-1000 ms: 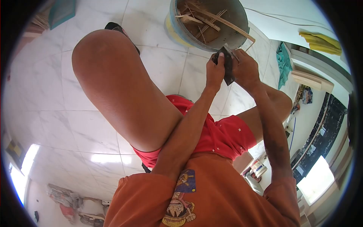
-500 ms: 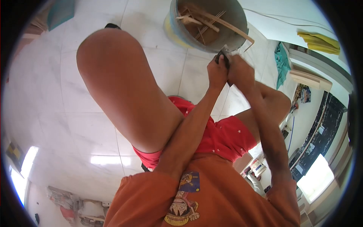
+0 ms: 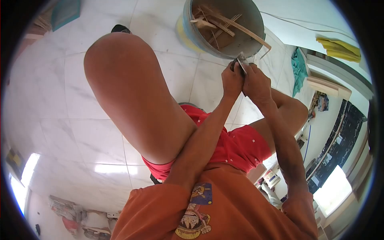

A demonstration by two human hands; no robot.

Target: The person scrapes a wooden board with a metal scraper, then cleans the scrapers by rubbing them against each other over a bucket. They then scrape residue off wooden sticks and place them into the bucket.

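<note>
My left hand (image 3: 232, 81) is closed around a small dark object (image 3: 236, 65) near the bucket's lower rim. Pressed close beside it, my right hand (image 3: 257, 82) is closed on a thin grey blade-like piece (image 3: 241, 67). A whitish, frayed bit shows at the tip between the hands, too small to name. Just beyond them stands a grey bucket (image 3: 252, 24) with wood strips (image 3: 224, 28) and thin sticks inside. One long strip (image 3: 252, 34) sticks out over its right rim. My fingers hide most of what they hold.
Pale tiles (image 3: 96, 92) cover the floor around my bare legs. A teal cloth (image 3: 298, 68) and a yellow cloth (image 3: 340, 49) lie at the right, near a wooden board (image 3: 329, 86). A white tub (image 3: 272, 179) is at the lower right. Cables run along the upper right.
My right hand has turned and shifted slightly, and the blade-like piece now shows more clearly. The whole view has shifted a little.
</note>
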